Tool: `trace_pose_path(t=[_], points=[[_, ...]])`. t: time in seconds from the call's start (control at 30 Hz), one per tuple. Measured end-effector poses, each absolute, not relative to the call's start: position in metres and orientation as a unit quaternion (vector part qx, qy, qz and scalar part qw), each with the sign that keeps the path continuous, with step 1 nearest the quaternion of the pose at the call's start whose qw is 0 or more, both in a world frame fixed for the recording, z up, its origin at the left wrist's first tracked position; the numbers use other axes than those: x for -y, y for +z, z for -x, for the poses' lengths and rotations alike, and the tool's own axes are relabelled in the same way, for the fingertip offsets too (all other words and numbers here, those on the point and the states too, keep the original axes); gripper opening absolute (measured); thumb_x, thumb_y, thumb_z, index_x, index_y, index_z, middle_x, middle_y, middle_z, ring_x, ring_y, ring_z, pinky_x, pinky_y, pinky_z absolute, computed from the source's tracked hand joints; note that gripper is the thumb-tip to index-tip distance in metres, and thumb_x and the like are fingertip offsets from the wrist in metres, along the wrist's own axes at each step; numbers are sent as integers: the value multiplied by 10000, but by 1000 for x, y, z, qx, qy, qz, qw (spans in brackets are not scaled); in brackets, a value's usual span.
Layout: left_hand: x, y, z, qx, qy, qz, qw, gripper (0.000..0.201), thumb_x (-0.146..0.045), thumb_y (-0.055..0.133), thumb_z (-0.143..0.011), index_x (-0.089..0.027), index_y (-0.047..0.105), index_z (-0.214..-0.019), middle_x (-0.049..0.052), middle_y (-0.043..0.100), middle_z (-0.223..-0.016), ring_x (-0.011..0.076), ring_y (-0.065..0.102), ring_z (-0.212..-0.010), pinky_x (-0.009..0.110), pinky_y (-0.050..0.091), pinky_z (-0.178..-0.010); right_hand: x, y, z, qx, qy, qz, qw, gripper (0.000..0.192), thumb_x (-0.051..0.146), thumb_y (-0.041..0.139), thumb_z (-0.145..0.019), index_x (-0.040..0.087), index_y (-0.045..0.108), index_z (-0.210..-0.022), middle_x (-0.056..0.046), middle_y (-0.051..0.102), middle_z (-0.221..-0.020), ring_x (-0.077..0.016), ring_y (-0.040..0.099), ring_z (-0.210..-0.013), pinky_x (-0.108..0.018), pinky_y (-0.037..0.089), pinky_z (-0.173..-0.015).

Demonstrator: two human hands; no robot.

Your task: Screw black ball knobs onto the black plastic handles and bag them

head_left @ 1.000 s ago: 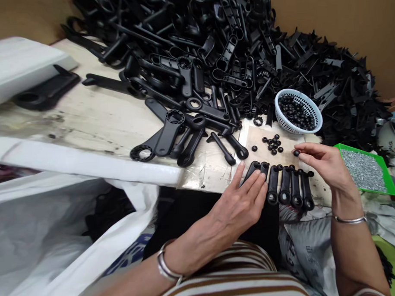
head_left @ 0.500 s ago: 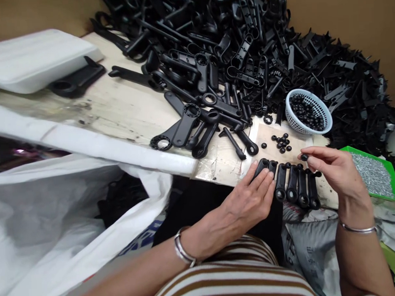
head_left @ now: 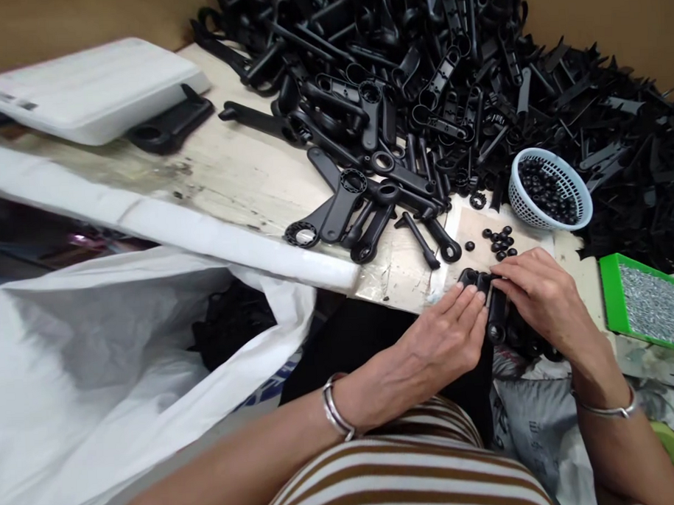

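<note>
Several black plastic lever handles (head_left: 497, 317) lie side by side in a row at the table's front edge. My left hand (head_left: 447, 326) rests flat over the handles at the row's left end, its fingers stretched out and its thumb hidden. At the top end of a handle beside it, my right hand (head_left: 542, 293) is closed in a pinch on a small black round piece, mostly covered by the fingertips. This hand also hides part of the row. Just beyond, a few loose black round pieces (head_left: 499, 239) sit on a cardboard patch.
A light blue basket (head_left: 582, 213) holds more round pieces. To the right is a green tray (head_left: 611, 291) of small metal parts. A big heap of black plastic parts (head_left: 374, 60) fills the back. A white box (head_left: 104, 84) stands left, above an open white sack (head_left: 125, 363).
My right hand has moved left and down with the small round piece, from above the row's right part to a handle beside my left hand. The camera view has shifted slightly left.
</note>
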State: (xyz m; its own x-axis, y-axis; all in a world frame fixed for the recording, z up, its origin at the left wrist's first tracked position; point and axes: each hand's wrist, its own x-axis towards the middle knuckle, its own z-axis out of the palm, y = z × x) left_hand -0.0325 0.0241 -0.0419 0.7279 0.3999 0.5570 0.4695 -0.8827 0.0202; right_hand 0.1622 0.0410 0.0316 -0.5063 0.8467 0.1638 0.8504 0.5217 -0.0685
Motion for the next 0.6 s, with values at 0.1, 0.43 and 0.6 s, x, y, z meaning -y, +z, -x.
trace_pose_path(t=[0.1, 0.43, 0.6], points=[[-24, -42, 32, 237, -294, 923, 66, 264, -131, 548, -921, -13, 638, -1138, 202, 678, -1222, 276, 650, -1172, 408, 483, -1050, -41, 33, -160, 873, -22, 481, 81, 148, 198, 532, -951, 166, 670, -994, -100, 701, -960, -223, 556, -859, -359, 482, -708], [-23, -45, 30, 243, -305, 919, 59, 258, -120, 543, -912, -17, 651, -1123, 187, 691, -1204, 275, 657, -1161, 398, 487, -1047, -41, 33, -151, 884, -78, 462, 2, 163, 157, 499, -953, 174, 617, -841, -113, 658, -907, -239, 496, -835, -371, 434, -702], [-23, -42, 30, 245, -298, 921, 58, 263, -106, 528, -911, -13, 650, -1124, 190, 688, -1210, 275, 655, -1164, 393, 485, -1043, -42, 36, -151, 878, -54, 475, -5, 197, 173, 480, -961, 175, 620, -824, -108, 646, -846, -241, 513, -830, -363, 427, -689]])
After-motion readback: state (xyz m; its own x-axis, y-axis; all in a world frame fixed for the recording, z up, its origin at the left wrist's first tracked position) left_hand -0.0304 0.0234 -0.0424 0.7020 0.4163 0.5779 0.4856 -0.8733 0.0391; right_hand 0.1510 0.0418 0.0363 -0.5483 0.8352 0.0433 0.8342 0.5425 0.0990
